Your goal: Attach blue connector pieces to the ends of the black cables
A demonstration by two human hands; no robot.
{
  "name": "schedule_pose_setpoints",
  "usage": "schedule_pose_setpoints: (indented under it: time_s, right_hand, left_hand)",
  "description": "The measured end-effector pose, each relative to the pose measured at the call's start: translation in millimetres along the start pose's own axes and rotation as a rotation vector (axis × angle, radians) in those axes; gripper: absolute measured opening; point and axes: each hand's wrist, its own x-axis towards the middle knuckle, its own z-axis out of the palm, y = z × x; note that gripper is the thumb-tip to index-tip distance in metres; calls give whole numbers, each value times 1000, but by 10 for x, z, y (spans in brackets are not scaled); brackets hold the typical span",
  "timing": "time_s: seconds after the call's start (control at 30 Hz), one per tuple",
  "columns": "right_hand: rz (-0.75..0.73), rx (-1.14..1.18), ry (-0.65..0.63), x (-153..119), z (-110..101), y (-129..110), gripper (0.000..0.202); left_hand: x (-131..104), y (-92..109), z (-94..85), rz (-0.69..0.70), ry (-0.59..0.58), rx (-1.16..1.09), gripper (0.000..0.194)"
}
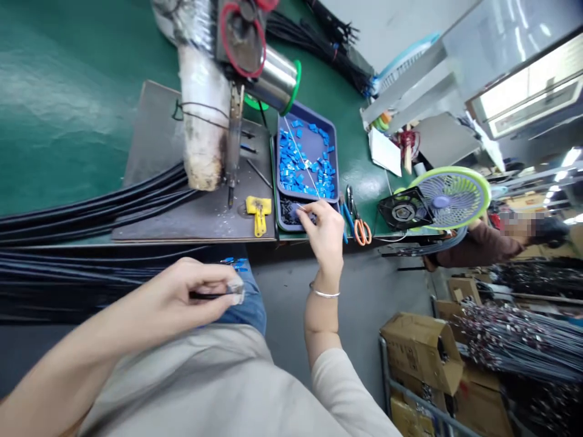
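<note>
My left hand [207,291] is closed round the end of a black cable [203,295], low in front of the bench, with pale covering on its fingertips. My right hand [323,227] is pinched on the thin solder wire [303,159], which runs down from the metal spool [276,76]. That hand is at the near edge of the tray of blue pieces [337,161], over a lower tray of small black parts [288,209]. Left of the trays, a yellow tool [259,213] lies on the grey board [159,133].
Black cables [91,203] stretch across the left side. A stand with a white duct [204,121] rises over the board. Orange-handled scissors [362,230] and a green fan [450,197] are at the right. Farther right are a person [483,246] and cardboard boxes [421,349].
</note>
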Motion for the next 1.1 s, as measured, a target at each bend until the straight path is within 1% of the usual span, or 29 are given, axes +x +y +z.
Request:
schedule_pose_setpoints:
  time_s: [0.03, 0.1, 0.13, 0.2, 0.3, 0.4, 0.47, 0.5, 0.57, 0.63, 0.7, 0.73, 0.8, 0.87, 0.93, 1.0, 1.1]
  right_hand:
    - [-7, 9, -11, 18, 25, -20, 15]
    - [-14, 0, -24, 47, 57, -52, 13]
    - [-13, -9, -29, 61, 66, -59, 12]
    - [-8, -11, -39, 90, 78, -54, 12]
    - [-6, 31, -73, 134, 86, -27, 11]
    - [-12, 77, -113, 165, 82, -5, 7]
    - [3, 92, -100, 161, 66, 1, 6]
    - [31, 105, -68, 147, 51, -1, 6]
    - [122, 181, 44, 84, 5, -27, 8]
    - [207, 333, 170, -24, -56, -100, 13]
    - [219, 495, 245, -160, -113, -229, 17]
    - [200, 559, 246, -229, -131, -311, 16]
    - [142, 668, 201, -345, -132, -488, 11]
    - [82, 766, 149, -418, -73, -655, 5]
    - [60, 813, 111, -450, 33, -787, 3]
    - [66, 813, 75, -458, 150, -872, 4]
    - [52, 828, 37, -456, 271, -925, 4]
  left_hand:
    - [4, -50, -59, -61, -53, -63, 23]
    - [-2, -113, -153, -144, 36, -222, 24]
    - [-9, -124, -181, -175, 102, -304, 25]
    - [-15, -113, -196, -216, 230, -443, 24]
    - [13, -71, -160, -203, 381, -520, 22]
    - [66, -57, -110, -123, 455, -494, 23]
    - [92, -57, -79, -83, 487, -476, 20]
    - [101, -56, -63, -73, 503, -468, 19]
    - [111, -42, -32, -61, 526, -442, 17]
    - [118, -8, -2, -43, 542, -383, 16]
    - [126, 48, 27, -20, 554, -303, 16]
    - [132, 80, 40, -11, 560, -268, 16]
    - [148, 139, 63, -20, 559, -220, 14]
    - [164, 171, 80, 14, 565, -210, 12]
    - [172, 171, 92, 38, 570, -208, 12]
    - [168, 151, 100, 62, 568, -214, 12]
    - [155, 117, 103, 93, 555, -211, 12]
